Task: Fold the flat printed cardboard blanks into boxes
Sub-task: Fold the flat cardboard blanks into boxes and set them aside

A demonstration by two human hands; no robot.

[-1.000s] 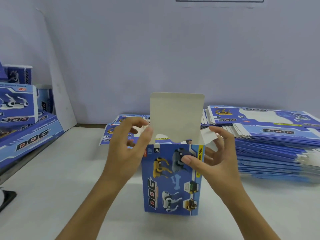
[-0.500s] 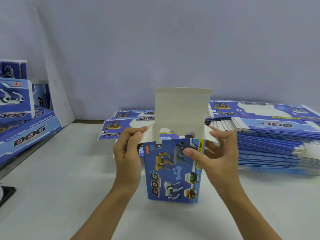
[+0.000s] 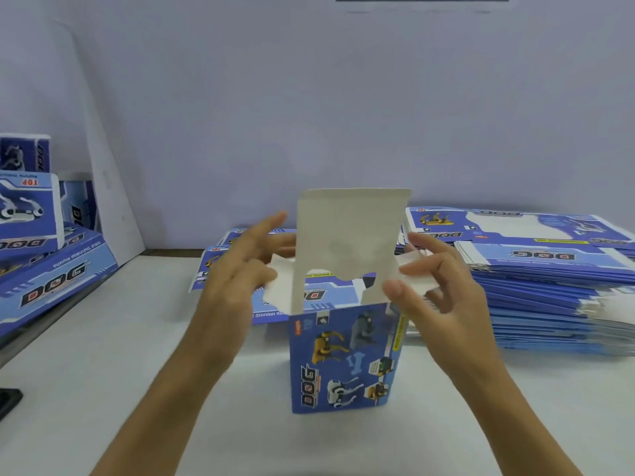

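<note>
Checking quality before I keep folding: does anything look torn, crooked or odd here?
Nothing stands out. The box stands upright on the table, its top flap raised and unclosed, undamaged.

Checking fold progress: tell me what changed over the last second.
Both hands, left hand and right hand, let go of the box and spread its side flaps outward. The box stayed upright on the table, top flap up.

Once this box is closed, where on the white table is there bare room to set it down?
Bare table lies left of the upright box, up to the folded boxes at the left edge, and in front of the box. Behind it the flat blanks and the tall right stack crowd the far side.
</note>
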